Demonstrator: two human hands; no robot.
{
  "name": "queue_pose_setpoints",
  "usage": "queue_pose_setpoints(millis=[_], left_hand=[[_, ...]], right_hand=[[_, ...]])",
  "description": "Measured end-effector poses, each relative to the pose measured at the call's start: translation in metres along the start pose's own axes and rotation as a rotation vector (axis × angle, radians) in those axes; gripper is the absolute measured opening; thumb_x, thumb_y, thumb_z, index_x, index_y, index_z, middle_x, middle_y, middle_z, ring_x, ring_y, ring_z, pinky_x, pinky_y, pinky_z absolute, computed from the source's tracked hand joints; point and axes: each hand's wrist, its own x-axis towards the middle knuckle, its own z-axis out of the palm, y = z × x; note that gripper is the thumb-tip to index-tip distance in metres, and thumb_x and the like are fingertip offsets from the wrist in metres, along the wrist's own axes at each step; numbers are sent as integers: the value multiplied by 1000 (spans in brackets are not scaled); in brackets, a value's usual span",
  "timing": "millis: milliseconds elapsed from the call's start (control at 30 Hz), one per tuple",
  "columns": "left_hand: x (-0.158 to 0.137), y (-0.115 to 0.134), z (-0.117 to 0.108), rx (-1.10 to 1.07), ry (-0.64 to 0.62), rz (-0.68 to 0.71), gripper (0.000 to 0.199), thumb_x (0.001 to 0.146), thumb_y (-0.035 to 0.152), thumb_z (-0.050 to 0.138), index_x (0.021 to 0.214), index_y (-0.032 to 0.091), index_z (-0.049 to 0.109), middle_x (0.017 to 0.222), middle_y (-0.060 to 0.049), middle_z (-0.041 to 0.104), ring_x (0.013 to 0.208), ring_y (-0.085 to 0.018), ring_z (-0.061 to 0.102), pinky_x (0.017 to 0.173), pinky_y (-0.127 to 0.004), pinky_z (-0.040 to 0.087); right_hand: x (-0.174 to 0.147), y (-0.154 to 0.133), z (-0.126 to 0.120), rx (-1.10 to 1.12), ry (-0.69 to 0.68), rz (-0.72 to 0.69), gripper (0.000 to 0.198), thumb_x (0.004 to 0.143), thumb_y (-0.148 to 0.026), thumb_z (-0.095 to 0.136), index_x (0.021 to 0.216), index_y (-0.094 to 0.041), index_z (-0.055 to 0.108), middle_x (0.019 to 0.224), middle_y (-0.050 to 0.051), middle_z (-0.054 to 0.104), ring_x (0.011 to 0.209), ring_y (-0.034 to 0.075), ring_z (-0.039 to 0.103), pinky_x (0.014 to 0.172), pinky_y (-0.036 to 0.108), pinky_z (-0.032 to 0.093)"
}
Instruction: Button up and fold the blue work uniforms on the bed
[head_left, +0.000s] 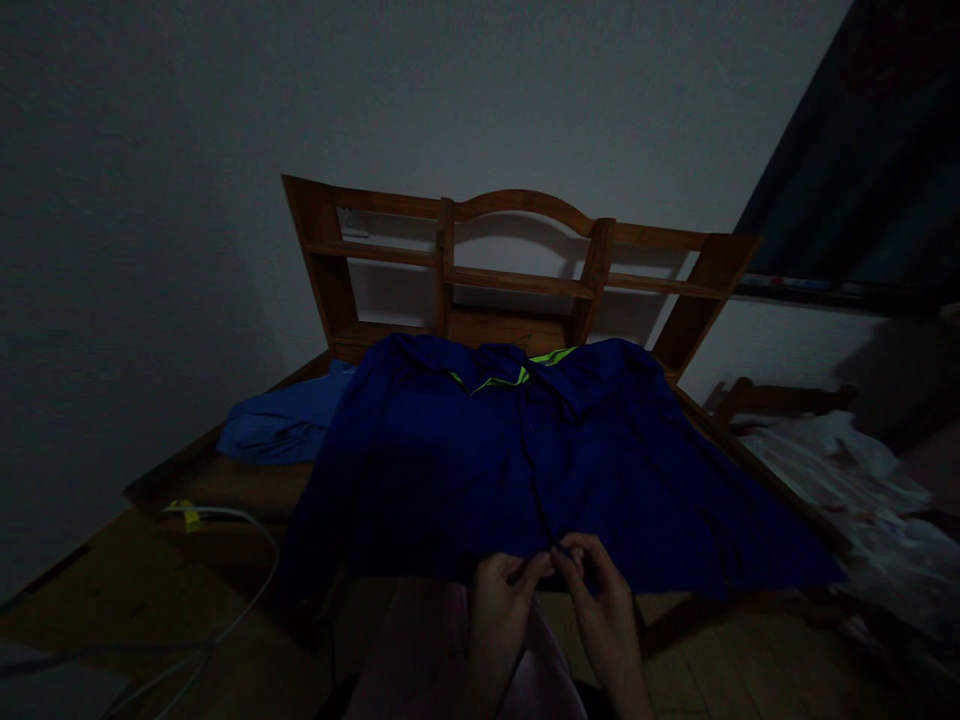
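A dark blue jacket (480, 460) with a neon yellow-green collar lining (517, 375) lies spread flat on a low wooden desk (232, 480), front side up. My left hand (502, 600) and my right hand (600, 590) meet at the middle of the jacket's bottom hem. The fingers of both hands pinch the hem where the front closure ends. The room is dim, so small parts at the hem are hard to make out.
A wooden shelf unit (517, 270) stands at the desk's back against a white wall. A lighter blue garment (285, 425) lies bunched at the left. A white cable (240, 570) trails off the left front. Pale patterned cloth (840, 480) lies at the right.
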Motion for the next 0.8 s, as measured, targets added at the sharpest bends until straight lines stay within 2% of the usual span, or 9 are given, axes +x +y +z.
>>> queue_pose_setpoints(millis=[267,500,633,800], left_hand=[[2,-2,-2,-15,44,38,25,77,37,61,72,13,65,82,-11,71,83,-24,67,78,-31,50],[1,-4,-3,-69,50,39,22,78,37,60,74,16,57,79,-8,70,83,-23,67,73,-28,50],[0,-3,-2,24,40,40,23,82,40,54,78,17,56,80,-8,70,78,-22,67,69,-27,49],[-5,-2,1,289,85,109,23,88,37,44,82,21,59,78,-4,69,74,-18,64,66,-23,44]], right_hand=[[-1,10,-4,-1,19,-44,22,87,-34,49,101,-20,59,98,4,59,93,15,54,82,24,42],[-3,6,-7,-90,18,-110,22,85,-34,54,100,-21,63,99,6,61,99,20,54,86,30,42],[-4,-4,-11,-34,-12,-172,24,90,-32,45,100,-21,64,100,7,58,96,19,55,81,29,44],[-1,-6,-11,-25,29,-145,19,88,-32,49,90,-20,65,96,6,60,93,18,56,80,28,44]])
